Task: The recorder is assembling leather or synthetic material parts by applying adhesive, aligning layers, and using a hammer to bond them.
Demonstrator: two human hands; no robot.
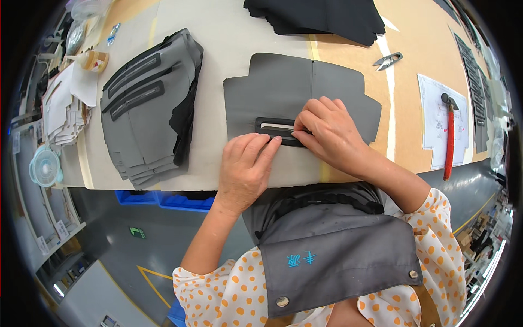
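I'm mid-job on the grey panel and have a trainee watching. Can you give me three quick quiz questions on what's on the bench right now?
1. True or false: both hands rest on the black frame lying on the grey panel.
2. Which tool lies at the table's right end? A) hammer B) ruler C) stapler
3. What sits left of the panel?

Key:
1. True: the left hand and right hand press on it.
2. A, the red-handled hammer; the snips lie farther back.
3. A stack of grey panels with black frames on top.
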